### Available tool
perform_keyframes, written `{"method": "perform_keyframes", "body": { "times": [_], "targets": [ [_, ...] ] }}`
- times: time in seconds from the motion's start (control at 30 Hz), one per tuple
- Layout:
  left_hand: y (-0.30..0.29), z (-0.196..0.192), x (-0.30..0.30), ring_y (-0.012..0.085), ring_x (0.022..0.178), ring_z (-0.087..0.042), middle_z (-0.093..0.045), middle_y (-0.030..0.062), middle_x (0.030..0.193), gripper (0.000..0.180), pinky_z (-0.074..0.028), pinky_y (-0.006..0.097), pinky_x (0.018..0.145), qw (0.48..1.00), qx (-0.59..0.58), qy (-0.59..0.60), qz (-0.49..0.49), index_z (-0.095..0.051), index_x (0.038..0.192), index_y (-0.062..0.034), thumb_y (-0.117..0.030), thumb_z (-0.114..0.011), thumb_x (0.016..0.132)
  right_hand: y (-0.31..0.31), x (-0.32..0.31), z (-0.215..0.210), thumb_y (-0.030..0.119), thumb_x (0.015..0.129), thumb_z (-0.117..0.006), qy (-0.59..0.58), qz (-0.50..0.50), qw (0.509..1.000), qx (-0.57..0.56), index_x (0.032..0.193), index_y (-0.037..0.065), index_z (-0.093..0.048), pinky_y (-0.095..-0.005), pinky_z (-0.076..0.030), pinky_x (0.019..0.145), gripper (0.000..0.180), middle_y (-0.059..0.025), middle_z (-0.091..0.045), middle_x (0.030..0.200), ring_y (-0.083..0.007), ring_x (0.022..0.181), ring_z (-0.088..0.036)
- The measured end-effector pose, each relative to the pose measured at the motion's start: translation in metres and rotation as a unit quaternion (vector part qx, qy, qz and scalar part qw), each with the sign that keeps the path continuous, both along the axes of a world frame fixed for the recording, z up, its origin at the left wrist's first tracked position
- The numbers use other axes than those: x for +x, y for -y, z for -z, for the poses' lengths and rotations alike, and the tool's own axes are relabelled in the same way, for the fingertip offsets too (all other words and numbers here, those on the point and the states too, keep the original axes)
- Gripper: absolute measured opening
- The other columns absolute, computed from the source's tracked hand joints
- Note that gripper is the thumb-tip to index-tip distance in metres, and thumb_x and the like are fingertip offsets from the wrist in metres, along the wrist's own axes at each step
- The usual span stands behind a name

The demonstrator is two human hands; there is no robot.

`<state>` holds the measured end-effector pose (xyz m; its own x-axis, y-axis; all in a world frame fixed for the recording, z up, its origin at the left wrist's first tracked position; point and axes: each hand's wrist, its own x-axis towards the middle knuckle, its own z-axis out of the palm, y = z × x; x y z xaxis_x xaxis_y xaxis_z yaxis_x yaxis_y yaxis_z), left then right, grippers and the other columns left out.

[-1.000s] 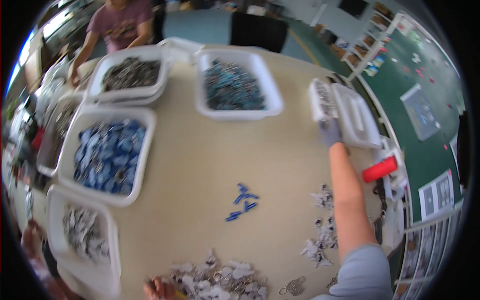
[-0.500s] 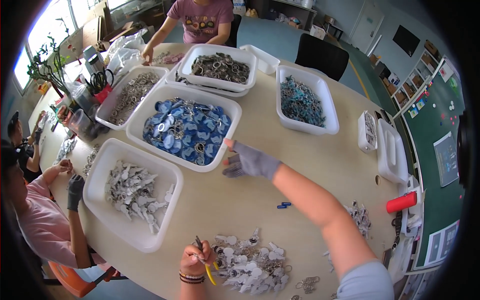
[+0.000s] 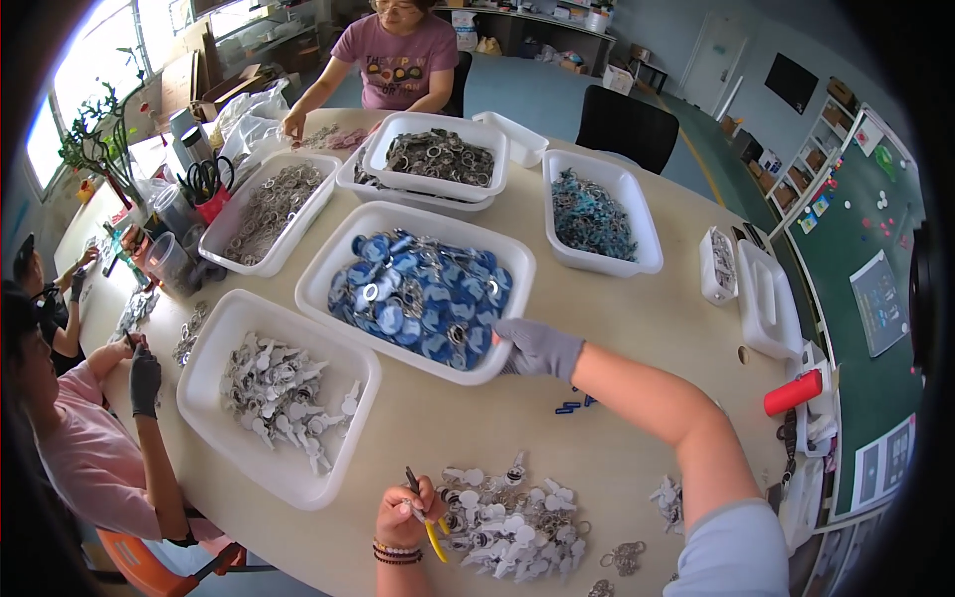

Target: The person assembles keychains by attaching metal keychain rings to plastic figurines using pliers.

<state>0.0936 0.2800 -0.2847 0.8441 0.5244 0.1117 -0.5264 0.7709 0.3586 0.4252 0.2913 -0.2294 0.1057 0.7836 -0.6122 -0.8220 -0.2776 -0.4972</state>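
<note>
Your right grip point(image 3: 540, 350), above the surface point(image 3: 448, 423), now clasps the white tub point(image 3: 518, 261) of blue discs point(image 3: 418, 298) by its near-right corner; it has shifted rightward (your fingers were spread earlier). Beside the white-tag pile point(image 3: 517, 529), your left grip point(image 3: 410, 510) holds yellow-handled pliers point(image 3: 435, 542).

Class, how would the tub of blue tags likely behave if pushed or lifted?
The tub looks fairly stiff: its walls keep their shape around the blue tags. Heaped with so many, it may be rather heavy. Being low and wide, it would probably slide rather than tip.
</note>
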Motion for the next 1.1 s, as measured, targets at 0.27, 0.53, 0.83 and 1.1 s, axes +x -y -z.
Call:
{"method": "perform_keyframes", "body": {
  "times": [0.27, 0.53, 0.83, 1.1],
  "targets": [
    [0.004, 0.000, 0.004, 0.0214, 0.064, -0.050, -0.050, 0.0099, 0.082, 0.019, -0.042, 0.033, 0.058, 1.000, 0.001, 0.009, -0.018, -0.064, 0.084, 0.0022, -0.016, -0.063, 0.081, 0.135, -0.004, -0.032, 0.004, 0.083, -0.053, 0.055, 0.052, 0.997, 0.014, 0.103, -0.003, -0.050, -0.0472, -0.052, 0.086, 0.021, -0.0177, -0.057, 0.102, -0.0328, 0.098, -0.061],
    [0.001, 0.007, 0.005, 0.0169, 0.058, -0.045, -0.047, 0.0072, 0.084, 0.015, -0.040, 0.030, 0.052, 0.998, 0.057, -0.005, -0.033, -0.057, 0.085, -0.0041, -0.019, -0.059, 0.086, 0.300, -0.053, -0.083, -0.002, 0.079, -0.051, 0.058, 0.197, 0.977, -0.062, 0.119, -0.004, -0.048, -0.0478, -0.046, 0.097, 0.040, -0.0188, -0.056, 0.115, -0.0342, 0.107, -0.058],
    [0.003, -0.023, 0.009, 0.0140, 0.066, -0.041, -0.044, 0.0063, 0.084, 0.016, -0.037, 0.025, 0.057, 0.999, 0.041, -0.025, -0.021, -0.060, 0.088, -0.0032, -0.019, -0.063, 0.086, 0.384, -0.073, -0.102, 0.000, 0.075, -0.045, 0.074, 0.384, 0.917, -0.083, 0.129, -0.002, -0.040, -0.0512, -0.044, 0.099, 0.054, -0.0209, -0.050, 0.126, -0.0378, 0.114, -0.053],
    [0.005, -0.017, 0.006, 0.0147, 0.068, -0.044, -0.047, 0.0074, 0.088, 0.013, -0.040, 0.027, 0.060, 0.998, 0.052, -0.037, -0.013, -0.061, 0.088, -0.0035, -0.016, -0.060, 0.088, 0.439, 0.018, -0.068, 0.005, 0.074, -0.048, 0.162, 0.383, 0.906, -0.078, 0.129, 0.001, -0.041, -0.0467, -0.046, 0.097, 0.056, -0.0167, -0.054, 0.122, -0.0343, 0.111, -0.055]
  ]
}}
